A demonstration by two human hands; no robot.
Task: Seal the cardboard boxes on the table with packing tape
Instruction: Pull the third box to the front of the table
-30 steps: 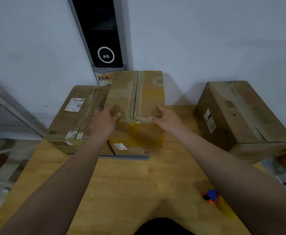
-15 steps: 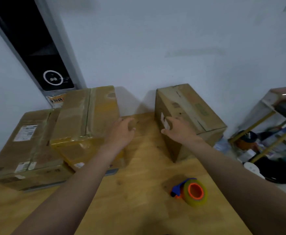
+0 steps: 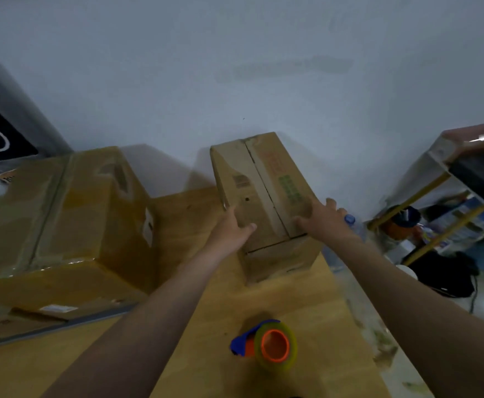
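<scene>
An untaped cardboard box point(image 3: 263, 179) stands at the table's far right, its open centre seam facing up. My left hand point(image 3: 230, 228) grips its near left edge, thumb on top. My right hand point(image 3: 322, 219) holds the near right edge, fingers reaching over the side. A packing tape dispenser point(image 3: 268, 344) with an orange core and blue handle lies on the wooden table point(image 3: 292, 300) in front of the box, untouched. Two taped boxes point(image 3: 71, 214) are stacked at the left.
The white wall is right behind the boxes. The table's right edge runs close beside the held box. Beyond it are a yellow-framed shelf point(image 3: 424, 193) and clutter on the floor. A plastic bottle cap point(image 3: 349, 218) shows behind my right hand.
Both hands left the taped box on the left and moved right onto the untaped box. That box has turned, so its seam now faces up. The view swung right.
</scene>
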